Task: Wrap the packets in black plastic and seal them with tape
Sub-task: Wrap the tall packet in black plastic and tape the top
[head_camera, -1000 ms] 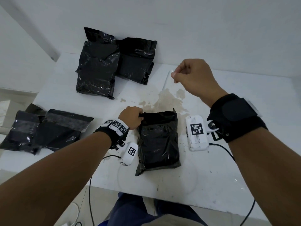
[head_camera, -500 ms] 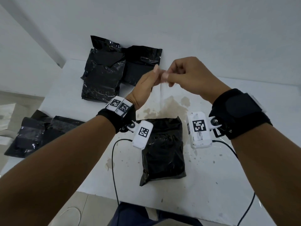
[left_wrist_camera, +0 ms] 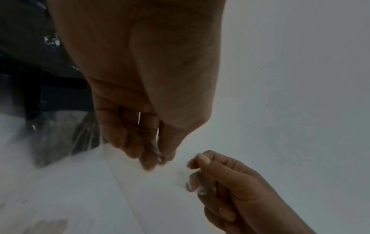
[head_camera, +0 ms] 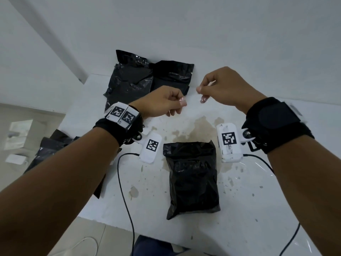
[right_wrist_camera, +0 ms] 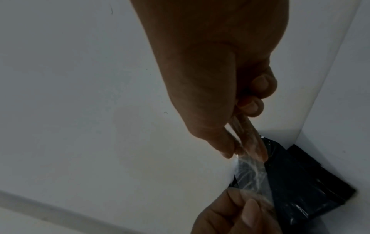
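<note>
A packet wrapped in black plastic (head_camera: 191, 176) lies on the white table (head_camera: 258, 191), its folded top end toward the wall. Above it, both hands are raised side by side. My left hand (head_camera: 181, 103) pinches one end of a short strip of clear tape (head_camera: 192, 100) and my right hand (head_camera: 201, 95) pinches the other end. The tape (right_wrist_camera: 250, 175) shows crinkled and stretched between the two hands in the right wrist view. In the left wrist view the left fingertips (left_wrist_camera: 154, 159) and the right hand (left_wrist_camera: 198, 172) sit close together.
Two wrapped black packets (head_camera: 147, 78) lean by the wall at the table's back. More black packets (head_camera: 55, 150) lie at the left edge under my left forearm. A brown stain (head_camera: 195, 128) marks the table behind the packet. Cables (head_camera: 125, 191) trail off the front edge.
My left hand left the packet's top and rose to meet the right hand. The two hands have since drawn slightly apart with the tape strip between them.
</note>
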`<state>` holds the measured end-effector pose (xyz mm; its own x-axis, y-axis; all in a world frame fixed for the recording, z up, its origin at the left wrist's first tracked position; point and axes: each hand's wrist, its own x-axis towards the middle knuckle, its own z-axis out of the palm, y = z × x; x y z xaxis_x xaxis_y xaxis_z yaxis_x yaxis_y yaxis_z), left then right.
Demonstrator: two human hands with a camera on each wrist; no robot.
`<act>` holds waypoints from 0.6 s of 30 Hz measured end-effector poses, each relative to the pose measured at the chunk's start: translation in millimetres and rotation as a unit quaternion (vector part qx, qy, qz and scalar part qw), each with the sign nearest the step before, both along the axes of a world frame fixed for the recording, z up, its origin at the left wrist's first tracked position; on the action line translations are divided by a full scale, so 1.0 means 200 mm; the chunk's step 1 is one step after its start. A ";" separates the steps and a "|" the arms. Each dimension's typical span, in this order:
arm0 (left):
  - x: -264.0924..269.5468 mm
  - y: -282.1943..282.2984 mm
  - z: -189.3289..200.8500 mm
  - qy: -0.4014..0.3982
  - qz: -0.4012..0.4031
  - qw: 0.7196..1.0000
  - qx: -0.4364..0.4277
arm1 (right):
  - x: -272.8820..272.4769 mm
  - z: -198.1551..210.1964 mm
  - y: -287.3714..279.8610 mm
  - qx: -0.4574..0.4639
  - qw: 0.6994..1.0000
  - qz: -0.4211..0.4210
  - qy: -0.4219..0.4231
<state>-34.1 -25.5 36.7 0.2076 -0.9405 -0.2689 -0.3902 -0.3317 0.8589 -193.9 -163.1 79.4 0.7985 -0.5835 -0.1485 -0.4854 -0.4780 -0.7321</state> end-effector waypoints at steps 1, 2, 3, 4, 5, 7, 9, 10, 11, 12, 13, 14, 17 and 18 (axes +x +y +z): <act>0.02 0.01 0.01 -0.018 -0.003 1.000 0.009 | 0.01 -0.01 0.00 0.002 1.000 -0.005 0.004; 0.03 0.01 0.02 -0.036 -0.004 0.999 0.016 | 0.03 -0.03 0.01 0.007 1.000 -0.010 0.008; 0.04 0.02 0.03 -0.053 -0.005 0.998 0.022 | 0.04 -0.04 0.01 0.013 1.000 -0.016 0.012; 0.05 0.02 0.04 -0.068 -0.005 0.997 0.026 | 0.05 -0.06 0.02 0.018 0.999 -0.023 0.016; 0.06 0.02 0.05 -0.079 -0.007 0.996 0.030 | 0.06 -0.07 0.03 0.020 0.999 -0.027 0.021; 0.08 0.03 0.06 -0.100 -0.012 0.994 0.042 | 0.08 -0.09 0.04 0.014 0.999 -0.027 0.032; 0.09 0.03 0.06 -0.113 -0.015 0.992 0.058 | 0.11 -0.10 0.04 0.005 0.999 -0.018 0.041; 0.10 0.04 0.06 -0.117 -0.016 0.991 0.065 | 0.12 -0.11 0.05 0.001 0.999 -0.012 0.046; 0.11 0.04 0.05 -0.122 -0.018 0.990 0.072 | 0.13 -0.11 0.04 -0.005 0.999 -0.007 0.051; 0.12 0.05 0.05 -0.133 -0.021 0.988 0.080 | 0.14 -0.12 0.04 -0.015 0.998 -0.005 0.056; 0.13 0.06 0.05 -0.149 -0.023 0.985 0.088 | 0.14 -0.13 0.03 -0.031 0.998 -0.007 0.062; 0.14 0.07 0.04 -0.166 -0.022 0.982 0.092 | 0.14 -0.14 0.02 -0.047 0.997 -0.012 0.066; 0.19 0.11 0.00 -0.192 0.014 0.977 0.091 | 0.12 -0.20 0.00 -0.063 0.995 -0.037 0.070; 0.21 0.12 -0.01 -0.198 0.028 0.976 0.089 | 0.10 -0.23 0.00 -0.065 0.994 -0.037 0.080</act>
<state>7.4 -1.4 33.8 0.3791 -0.8703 -0.3144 -0.6568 -0.4924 0.5711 -173.0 -163.8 33.7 0.7249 -0.6623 -0.1893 -0.6280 -0.5225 -0.5768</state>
